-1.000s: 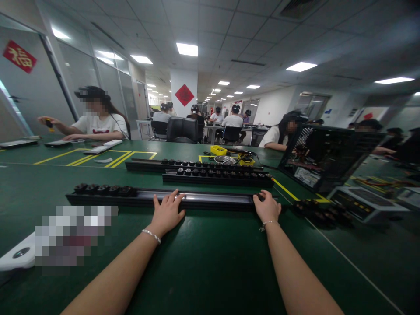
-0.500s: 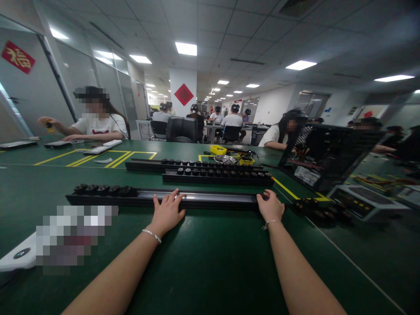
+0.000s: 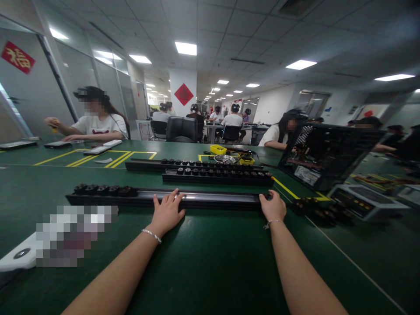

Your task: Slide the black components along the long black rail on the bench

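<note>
A long black rail (image 3: 210, 199) with a shiny channel lies crosswise on the green table. Several dark, round-topped parts (image 3: 102, 189) sit in its left end. My left hand (image 3: 166, 213) rests on the middle of the rail, its fingers spread over the top and the thumb apart. At the rail's right end, the thumb and fingers of my right hand (image 3: 274, 206) close around a small black part (image 3: 268, 196), mostly hidden by the hand. Right of that hand lies a pile of dark parts (image 3: 323, 211).
Behind lie two similar rails (image 3: 216, 177) carrying rows of parts. An open computer case (image 3: 331, 153) and a power supply unit (image 3: 365, 202) stand at right. A pixelated white device (image 3: 19, 253) is at left. Yellow trays (image 3: 218, 149) sit farther back. A co-worker (image 3: 98, 124) sits across the table.
My right hand has shifted slightly right along the rail's end, and the small black part shows more between its fingers. My left hand and the rail have stayed in place.
</note>
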Motion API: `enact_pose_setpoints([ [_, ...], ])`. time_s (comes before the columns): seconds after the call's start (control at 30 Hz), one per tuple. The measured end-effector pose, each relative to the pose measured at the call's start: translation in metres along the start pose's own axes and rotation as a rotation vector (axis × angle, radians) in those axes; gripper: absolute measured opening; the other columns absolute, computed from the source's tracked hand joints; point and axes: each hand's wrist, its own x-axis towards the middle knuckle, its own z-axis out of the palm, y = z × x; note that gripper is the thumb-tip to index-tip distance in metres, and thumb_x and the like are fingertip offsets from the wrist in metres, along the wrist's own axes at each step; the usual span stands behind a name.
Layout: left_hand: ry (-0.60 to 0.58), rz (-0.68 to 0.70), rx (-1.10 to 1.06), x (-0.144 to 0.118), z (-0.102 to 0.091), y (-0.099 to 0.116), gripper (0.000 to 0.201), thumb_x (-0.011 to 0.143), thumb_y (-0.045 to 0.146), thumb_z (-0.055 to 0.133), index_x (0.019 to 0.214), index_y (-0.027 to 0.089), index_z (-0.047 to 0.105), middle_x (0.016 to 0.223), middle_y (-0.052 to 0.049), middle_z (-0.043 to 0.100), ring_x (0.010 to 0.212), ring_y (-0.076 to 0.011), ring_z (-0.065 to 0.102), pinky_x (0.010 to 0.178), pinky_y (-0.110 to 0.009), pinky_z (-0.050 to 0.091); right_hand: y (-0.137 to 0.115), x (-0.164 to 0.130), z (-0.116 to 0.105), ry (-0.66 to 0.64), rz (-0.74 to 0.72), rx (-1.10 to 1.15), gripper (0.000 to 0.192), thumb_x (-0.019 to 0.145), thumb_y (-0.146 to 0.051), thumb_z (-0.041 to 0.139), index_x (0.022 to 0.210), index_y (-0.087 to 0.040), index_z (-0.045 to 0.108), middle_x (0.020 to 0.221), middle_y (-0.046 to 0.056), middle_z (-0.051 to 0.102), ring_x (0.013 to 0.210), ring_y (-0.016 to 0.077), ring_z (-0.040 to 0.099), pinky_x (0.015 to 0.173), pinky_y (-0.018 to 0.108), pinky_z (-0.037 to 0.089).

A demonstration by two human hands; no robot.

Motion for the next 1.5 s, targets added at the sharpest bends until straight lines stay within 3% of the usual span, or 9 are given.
enact_pose_setpoints([
  [0.2, -0.014, -0.010, -0.004, 0.000, -0.002, 0.001, 0.053, 0.080, 0.041, 0.047, 0.133, 0.030, 0.042, 0.147, -0.007, 0.036, 0.127, -0.0326, 0.039, 0.104, -0.070, 0.007, 0.006, 0.003, 0.001, 0.049, -0.009, 0.002, 0.051, 0.075, -0.050, 0.049, 0.115, -0.019, 0.055, 0.111, 0.012, 0.061, 0.108, 0.0310, 0.048, 0.094, 0.044, 0.036],
  [0.47, 0.011, 0.002, -0.002, -0.001, -0.001, 0.001, 0.053, 0.080, 0.041, 0.047, 0.131, 0.031, 0.043, 0.146, -0.006, 0.038, 0.125, -0.0327, 0.041, 0.104, -0.070, 0.007, 0.018, 0.010, 0.004, 0.162, -0.059, -0.035, 0.045, 0.075, -0.046, 0.050, 0.108, -0.018, 0.060, 0.125, 0.013, 0.052, 0.119, 0.0303, 0.039, 0.102, 0.045, 0.025],
  [0.63, -0.006, -0.012, 0.001, -0.001, -0.003, 0.002, 0.053, 0.080, 0.040, 0.048, 0.132, 0.031, 0.043, 0.146, -0.006, 0.037, 0.126, -0.0325, 0.041, 0.105, -0.069, 0.007, 0.022, 0.016, 0.005, 0.080, -0.035, -0.026, 0.038, 0.076, -0.048, 0.048, 0.098, -0.021, 0.064, 0.120, 0.011, 0.054, 0.118, 0.0299, 0.040, 0.099, 0.046, 0.027],
  [0.83, 0.007, -0.007, -0.004, 0.000, 0.000, 0.001, 0.051, 0.079, 0.040, 0.048, 0.129, 0.031, 0.045, 0.146, -0.006, 0.038, 0.126, -0.0328, 0.041, 0.104, -0.070, 0.007, 0.026, 0.021, 0.000, -0.010, 0.000, -0.048, 0.042, 0.076, -0.053, 0.049, 0.102, -0.024, 0.065, 0.112, 0.010, 0.059, 0.116, 0.0293, 0.042, 0.097, 0.044, 0.029],
  [1.2, 0.016, 0.007, -0.007, 0.000, 0.002, -0.001, 0.049, 0.080, 0.040, 0.047, 0.128, 0.030, 0.047, 0.145, -0.006, 0.038, 0.125, -0.0324, 0.041, 0.103, -0.071, 0.008, 0.021, 0.014, -0.002, 0.059, -0.027, -0.039, 0.045, 0.076, -0.050, 0.049, 0.109, -0.022, 0.061, 0.122, 0.011, 0.054, 0.117, 0.0292, 0.042, 0.100, 0.042, 0.028],
  [1.5, 0.026, 0.008, -0.006, 0.000, 0.003, -0.001, 0.046, 0.080, 0.040, 0.047, 0.124, 0.027, 0.049, 0.145, -0.006, 0.038, 0.123, -0.0315, 0.043, 0.103, -0.071, 0.009, 0.027, 0.018, 0.003, 0.118, 0.009, 0.032, 0.048, 0.071, -0.050, 0.055, 0.109, -0.020, 0.060, 0.116, 0.012, 0.056, 0.115, 0.0311, 0.043, 0.098, 0.046, 0.031],
])
